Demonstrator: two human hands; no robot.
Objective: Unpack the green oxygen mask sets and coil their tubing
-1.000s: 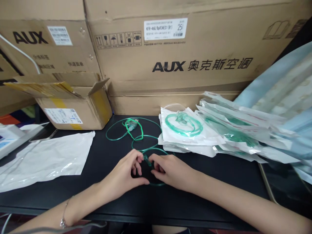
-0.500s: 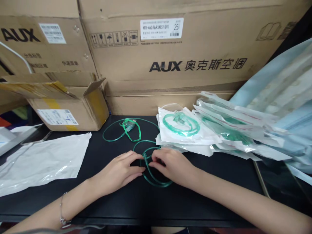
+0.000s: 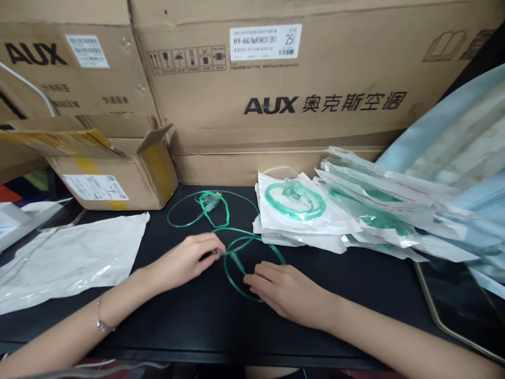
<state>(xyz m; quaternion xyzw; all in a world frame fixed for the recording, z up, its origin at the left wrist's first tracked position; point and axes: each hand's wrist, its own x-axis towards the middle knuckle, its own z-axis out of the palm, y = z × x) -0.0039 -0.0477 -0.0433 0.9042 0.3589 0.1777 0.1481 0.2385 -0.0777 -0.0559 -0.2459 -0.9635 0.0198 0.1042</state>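
Loops of thin green oxygen tubing (image 3: 229, 282) lie on the black table between my hands. My left hand (image 3: 193, 259) pinches a stretch of it at the left of the coil. Lower and to the right, my right hand (image 3: 290, 292) closes its fingertips on the tubing just below a clear green connector end (image 3: 236, 260). From the coil the tube runs back to a small clear mask (image 3: 211, 201), which rests on the table with a bright green elastic strap (image 3: 228, 211) around it.
White pouches (image 3: 311, 223) holding coiled green tubing are piled at the back right. A white plastic bag (image 3: 74, 263) lies flat on the left. An open cardboard box (image 3: 148, 176) stands behind it, large cartons (image 3: 205, 116) line the back, and a phone (image 3: 457, 300) lies far right.
My hands have moved apart: the left went slightly left and up with its stretch of tubing, the right down. The connector end now shows between them, and the loops have spread.
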